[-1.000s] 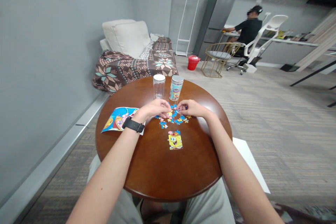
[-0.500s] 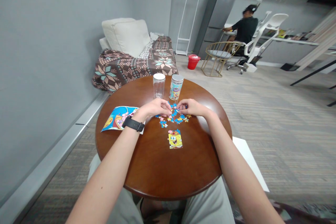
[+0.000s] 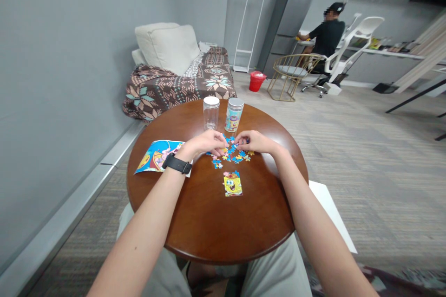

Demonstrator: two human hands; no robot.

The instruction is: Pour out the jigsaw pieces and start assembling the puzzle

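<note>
A loose heap of jigsaw puzzle pieces [image 3: 238, 153], mostly blue with some pink and yellow, lies on the round brown table [image 3: 223, 227]. At the heap's left side, my left hand [image 3: 209, 142] has its fingertips closed on a puzzle piece, largely hidden by the fingers. From the right, my right hand [image 3: 255, 141] pinches at the heap's far edge, with blue showing at its fingertips. Nearer me lies a joined puzzle section [image 3: 232, 184] with a yellow cartoon face. A printed picture sheet [image 3: 153, 157] sits partly under my left wrist.
Behind the heap stand a clear jar [image 3: 211, 113] with a white lid and a printed jar [image 3: 233, 115] with a silvery lid. Further off are a covered sofa [image 3: 181, 83], a red bin [image 3: 257, 81], a gold-framed chair [image 3: 294, 72] and a seated person [image 3: 326, 37].
Both hands stay at the heap, with only slight finger movement. The joined section and the jars keep their places. The seated person has shifted slightly.
</note>
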